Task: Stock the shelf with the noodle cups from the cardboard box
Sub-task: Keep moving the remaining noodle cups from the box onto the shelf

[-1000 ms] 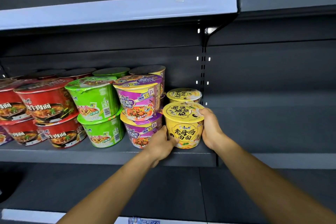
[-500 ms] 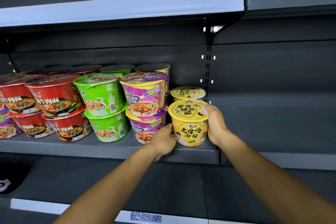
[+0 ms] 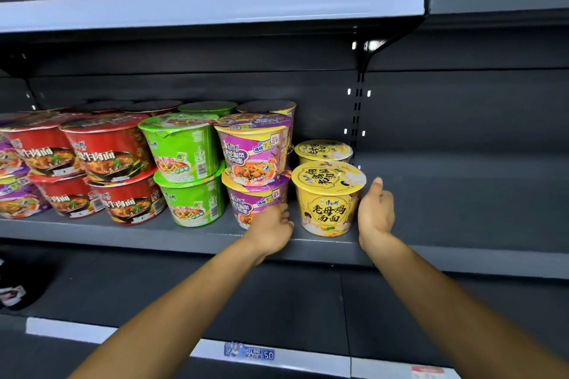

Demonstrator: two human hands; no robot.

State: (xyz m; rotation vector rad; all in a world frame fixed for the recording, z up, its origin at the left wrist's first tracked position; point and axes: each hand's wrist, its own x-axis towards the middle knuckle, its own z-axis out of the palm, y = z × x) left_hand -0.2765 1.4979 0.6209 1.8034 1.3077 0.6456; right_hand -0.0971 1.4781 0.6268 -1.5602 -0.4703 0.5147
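A yellow noodle cup [image 3: 328,198] stands upright at the front of the grey shelf [image 3: 184,240], with a second yellow cup [image 3: 323,151] right behind it. My left hand [image 3: 274,229] hovers just left of the front cup, fingers loosely curled, holding nothing. My right hand [image 3: 375,212] is just right of the cup, fingers relaxed and slightly apart from its side. Left of them stand stacked purple cups [image 3: 255,151], green cups [image 3: 181,148] and red cups [image 3: 104,148]. The cardboard box is out of view.
The shelf to the right of the yellow cups [image 3: 462,209] holds nothing. An upper shelf edge [image 3: 215,3] overhangs the cups. A lower shelf with a price tag [image 3: 249,354] lies below my arms. A dark object [image 3: 15,292] sits at the lower left.
Both hands have let go of the front yellow cup and drawn slightly away from its sides. The cup stays on the shelf.
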